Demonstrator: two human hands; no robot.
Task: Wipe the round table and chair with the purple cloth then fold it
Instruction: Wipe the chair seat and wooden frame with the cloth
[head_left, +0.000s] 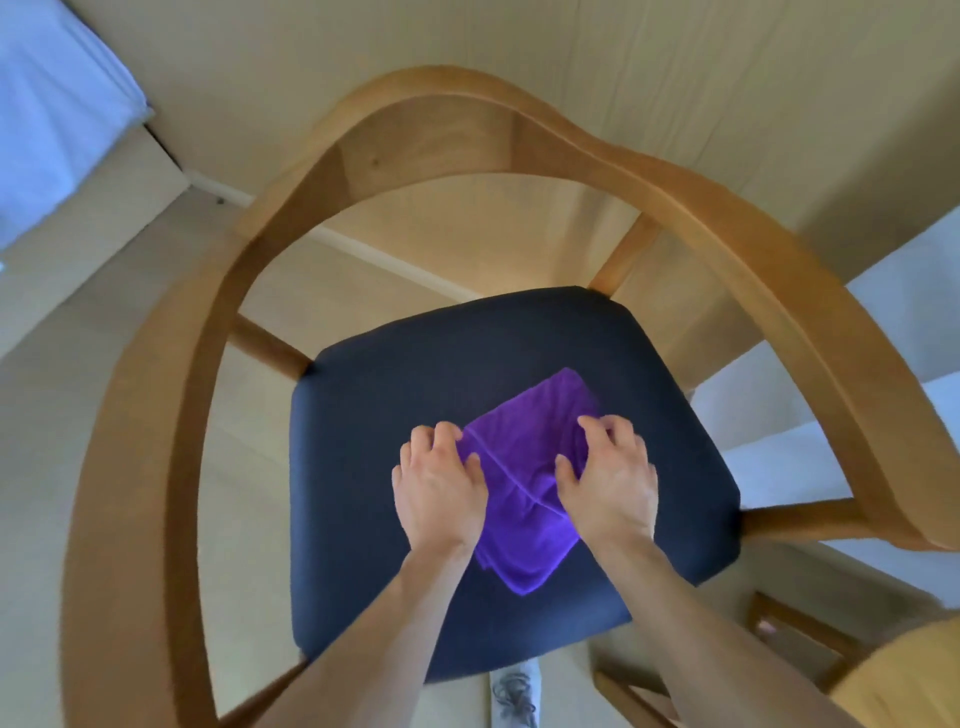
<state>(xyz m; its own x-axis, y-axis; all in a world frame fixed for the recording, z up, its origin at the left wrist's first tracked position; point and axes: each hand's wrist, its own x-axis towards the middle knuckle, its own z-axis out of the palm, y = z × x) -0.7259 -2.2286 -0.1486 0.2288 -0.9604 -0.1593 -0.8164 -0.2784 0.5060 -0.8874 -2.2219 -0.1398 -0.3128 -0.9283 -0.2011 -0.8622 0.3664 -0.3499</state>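
The purple cloth lies partly folded on the dark blue seat of a wooden chair with a curved back and arm rail. My left hand pinches the cloth's left edge between curled fingers and thumb. My right hand grips the cloth's right side, with fingers curled over a raised fold. Both forearms reach in from the bottom of the view. The round table is not in view.
The chair's wooden rail loops around the seat on the left, far and right sides. Beige floor and wall lie beyond. White bedding is at the right, a curtain at top left, and a grey shoe below the seat.
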